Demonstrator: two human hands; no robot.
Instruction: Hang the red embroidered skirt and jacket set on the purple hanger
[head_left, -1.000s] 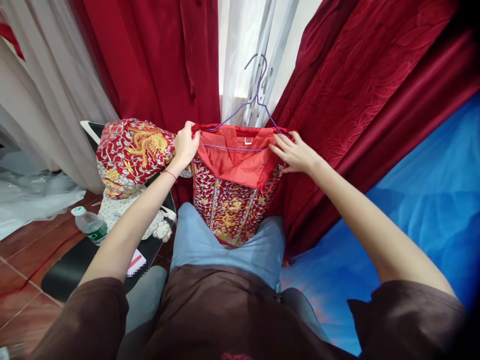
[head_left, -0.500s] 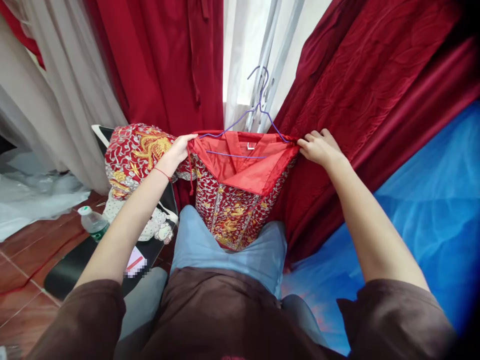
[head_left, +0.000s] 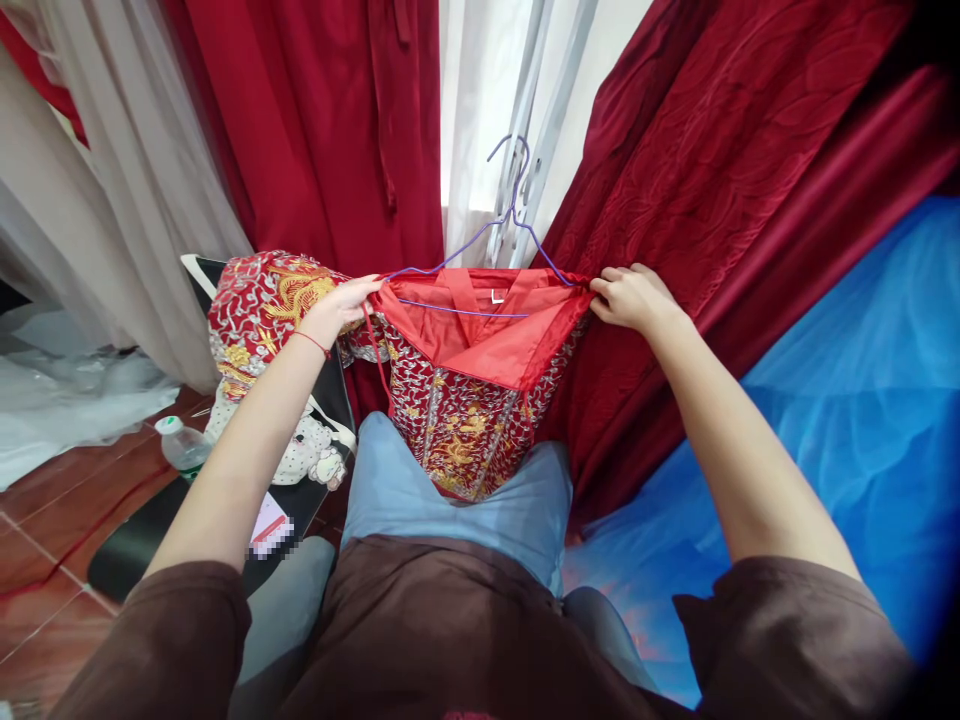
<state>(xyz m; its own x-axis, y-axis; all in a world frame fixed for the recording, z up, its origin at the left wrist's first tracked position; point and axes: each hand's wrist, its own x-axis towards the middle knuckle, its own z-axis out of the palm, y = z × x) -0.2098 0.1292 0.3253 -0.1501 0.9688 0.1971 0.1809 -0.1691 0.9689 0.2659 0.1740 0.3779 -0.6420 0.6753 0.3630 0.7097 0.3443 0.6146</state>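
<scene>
A red garment (head_left: 465, 420) embroidered in gold and silver hangs before me, its plain red lining folded outward at the top. Its lower part rests between my knees. A purple wire hanger (head_left: 515, 200) sits inside the neckline, hook upward, with the lower bar crossing the lining. My left hand (head_left: 345, 303) pinches the garment's upper left corner, where a thin red cord dangles. At the opposite corner, my right hand (head_left: 630, 297) is closed on the cloth near the hanger's end. Some fingertips of both hands are hidden by the fabric.
On a black chair (head_left: 142, 540) to the left lie another embroidered red garment (head_left: 262, 300), a dotted white bag (head_left: 300, 450) and a pink-and-red card (head_left: 270, 525). A water bottle (head_left: 180, 445) stands nearby. Red curtains (head_left: 322, 120) hang behind; blue tulle (head_left: 862, 400) spreads at right.
My left hand has shifted slightly left and down, drawing the garment's top edge wider. The hanger has moved a little left. My right hand keeps its hold.
</scene>
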